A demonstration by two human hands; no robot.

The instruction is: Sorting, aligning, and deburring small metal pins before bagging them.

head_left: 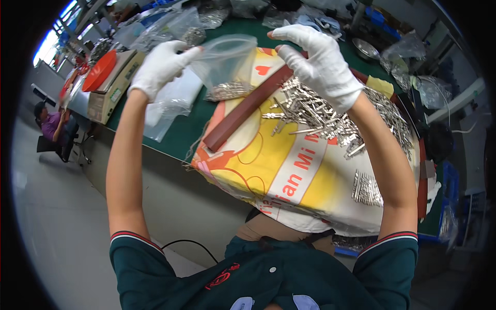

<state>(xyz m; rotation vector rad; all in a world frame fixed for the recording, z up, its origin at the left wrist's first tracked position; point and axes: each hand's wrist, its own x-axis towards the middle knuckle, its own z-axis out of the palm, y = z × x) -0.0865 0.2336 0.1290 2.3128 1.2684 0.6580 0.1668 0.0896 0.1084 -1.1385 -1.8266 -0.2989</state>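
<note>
Both my hands wear white gloves with bare fingertips. My left hand (164,68) is closed at the upper left edge of a clear plastic bag (222,62), seeming to pinch it. Shiny metal pieces (230,91) lie in the bottom of this bag. My right hand (323,67) hovers right of the bag, fingers curved and apart, nothing visible between them. Below it spreads a heap of slim silver metal parts (310,111) on a yellow and white printed cloth (253,150). A reddish-brown bar (248,111) lies slanting between bag and heap.
A small block of neatly lined-up metal parts (367,188) sits near my right forearm. At left, an orange-red tray (99,71) rests on a scale (111,95). Flat clear bags (173,98) lie on the green table (178,137). A metal bowl (366,49) stands behind; a seated person (54,124) is far left.
</note>
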